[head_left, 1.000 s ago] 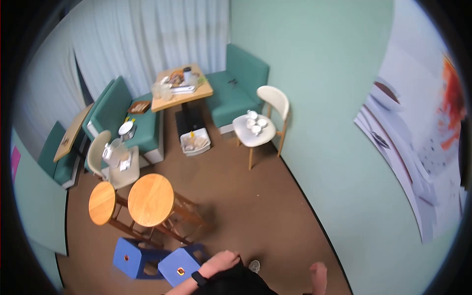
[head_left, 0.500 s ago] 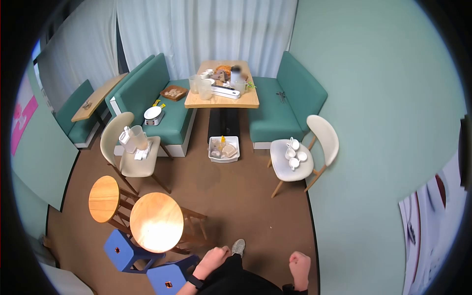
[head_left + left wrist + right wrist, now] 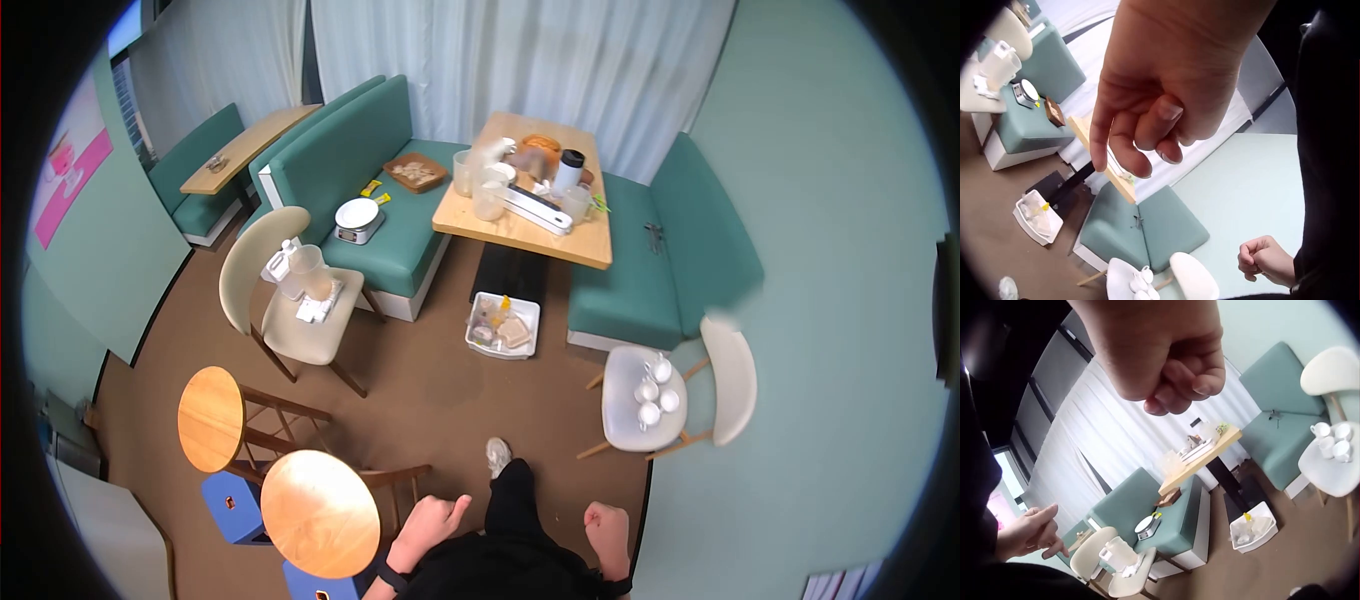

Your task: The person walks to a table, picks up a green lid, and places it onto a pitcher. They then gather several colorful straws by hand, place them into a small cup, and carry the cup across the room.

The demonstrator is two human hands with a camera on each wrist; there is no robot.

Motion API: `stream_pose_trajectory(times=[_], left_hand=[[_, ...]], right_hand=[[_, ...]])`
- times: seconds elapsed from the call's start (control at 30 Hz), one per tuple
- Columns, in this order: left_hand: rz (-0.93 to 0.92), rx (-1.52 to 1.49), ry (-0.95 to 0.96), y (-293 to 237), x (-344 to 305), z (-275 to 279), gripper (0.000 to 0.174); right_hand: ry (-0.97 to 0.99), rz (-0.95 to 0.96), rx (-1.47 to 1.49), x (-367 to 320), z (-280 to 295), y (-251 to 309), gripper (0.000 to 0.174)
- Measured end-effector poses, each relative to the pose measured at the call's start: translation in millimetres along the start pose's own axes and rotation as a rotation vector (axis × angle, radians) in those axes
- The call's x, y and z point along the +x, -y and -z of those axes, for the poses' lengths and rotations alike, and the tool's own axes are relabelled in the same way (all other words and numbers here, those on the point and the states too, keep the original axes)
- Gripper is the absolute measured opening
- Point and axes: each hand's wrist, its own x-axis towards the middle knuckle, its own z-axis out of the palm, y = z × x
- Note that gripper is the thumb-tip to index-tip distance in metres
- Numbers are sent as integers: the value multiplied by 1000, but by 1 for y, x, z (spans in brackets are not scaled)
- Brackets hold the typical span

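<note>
In the head view my left hand (image 3: 432,522), with a dark band at its wrist, hangs in front of my body and holds nothing. The left wrist view shows its fingers (image 3: 1124,142) loosely bent, the index finger straighter than the others. My right hand (image 3: 606,530) hangs at the other side, also holding nothing. Its fingers (image 3: 1179,394) curl in loosely toward the palm in the right wrist view. Nearest to the left hand is a round wooden stool (image 3: 320,515). Ahead of the right hand stands a white chair (image 3: 628,425) bearing several white cups (image 3: 648,390).
A wooden table (image 3: 470,215) with jugs and other items stands between green benches (image 3: 620,285). Below it is a white bin (image 3: 503,350). A kitchen scale (image 3: 358,222) sits on the left bench. A beige chair (image 3: 295,335) holds jugs. Blue stools (image 3: 232,508) stand behind the wooden ones.
The head view has swung toward the left, and the table, benches and cup-bearing chair now appear farther right and nearer. Both hands stay in front of the body, empty.
</note>
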Motion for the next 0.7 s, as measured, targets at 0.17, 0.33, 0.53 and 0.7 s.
stream_pose_trajectory(times=[0.17, 0.33, 0.53, 0.7], left_hand=[[181, 27, -13, 40, 82, -1, 55], [258, 108, -126, 47, 182, 52, 42], [506, -47, -349, 77, 239, 118, 11], [605, -158, -428, 125, 250, 144, 30]], right_hand=[[143, 154, -22, 144, -45, -5, 8], [161, 166, 69, 299, -58, 23, 9], [281, 310, 42, 425, -96, 65, 10], [436, 469, 32, 491, -157, 117, 9]])
